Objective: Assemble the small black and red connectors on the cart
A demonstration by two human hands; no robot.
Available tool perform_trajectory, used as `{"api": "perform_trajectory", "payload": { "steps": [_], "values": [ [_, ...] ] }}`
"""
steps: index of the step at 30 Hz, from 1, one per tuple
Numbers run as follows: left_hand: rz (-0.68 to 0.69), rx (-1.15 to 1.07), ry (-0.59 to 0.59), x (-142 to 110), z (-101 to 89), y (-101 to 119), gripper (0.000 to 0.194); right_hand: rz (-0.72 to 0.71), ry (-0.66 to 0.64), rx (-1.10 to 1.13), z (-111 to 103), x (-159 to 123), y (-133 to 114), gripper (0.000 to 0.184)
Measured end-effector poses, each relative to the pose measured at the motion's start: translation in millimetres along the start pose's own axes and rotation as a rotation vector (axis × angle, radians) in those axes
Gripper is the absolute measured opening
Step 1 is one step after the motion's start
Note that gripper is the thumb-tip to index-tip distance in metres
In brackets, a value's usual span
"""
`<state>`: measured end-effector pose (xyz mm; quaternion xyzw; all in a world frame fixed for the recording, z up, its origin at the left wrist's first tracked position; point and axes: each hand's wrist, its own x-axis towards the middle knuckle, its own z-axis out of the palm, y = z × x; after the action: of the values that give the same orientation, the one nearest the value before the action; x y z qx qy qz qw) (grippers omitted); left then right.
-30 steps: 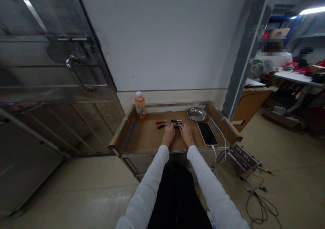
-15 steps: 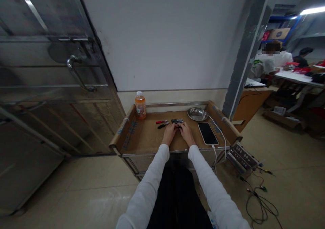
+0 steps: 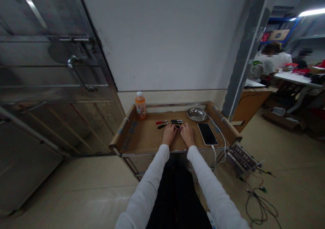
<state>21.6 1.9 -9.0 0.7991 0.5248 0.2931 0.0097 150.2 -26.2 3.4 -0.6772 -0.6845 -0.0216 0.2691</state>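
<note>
black pen [image 3: 178,127] lies crosswise between your left hand [image 3: 169,133] and right hand [image 3: 187,134], neither nearer; both curled, can't tell if pinching.

Wall [image 3: 162,36]: pale grey, cream strip [image 3: 175,95] below. Left: metal door [image 3: 25,58], curved handle [image 3: 77,78]. Floor [image 3: 96,202]: glossy tile. Cardboard-lined cart [image 3: 146,137] near wall. Right, beyond grey post [image 3: 245,60]: white table [image 3: 289,76], blue rack [image 3: 293,28], lit tube lamp [image 3: 312,12].

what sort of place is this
Probably a workshop or small factory floor, though I can't be sure. At the right, a person is at a white table with red items on it, and a cardboard box sits on a blue shelf behind.
</note>
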Motion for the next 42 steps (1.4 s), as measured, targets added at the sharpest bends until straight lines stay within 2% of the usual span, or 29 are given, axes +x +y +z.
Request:
{"api": "perform_trajectory", "payload": {
  "steps": [13,21,29,35,42],
  "values": [
    [0.007,-0.031,0.006,0.1,-0.3,2.5,0.019,-0.044,0.02,0.029,9.5,2.7,5.0,0.031],
    [-0.01,-0.035,-0.009,-1.7,0.4,2.9,0.023,0.004,0.036,0.023,6.9,1.6,4.5,0.033],
    [-0.011,-0.026,-0.01,-1.4,0.5,2.8,0.023,-0.03,0.014,0.018,7.3,2.7,4.3,0.034],
    [-0.014,-0.014,-0.007,-0.6,0.8,3.0,0.022,0.017,0.027,-0.015,6.9,2.0,2.3,0.028],
    [-0.024,-0.036,0.003,0.2,2.1,1.8,0.021,0.035,0.019,-0.012,9.8,1.1,3.0,0.031]
  ]
}}
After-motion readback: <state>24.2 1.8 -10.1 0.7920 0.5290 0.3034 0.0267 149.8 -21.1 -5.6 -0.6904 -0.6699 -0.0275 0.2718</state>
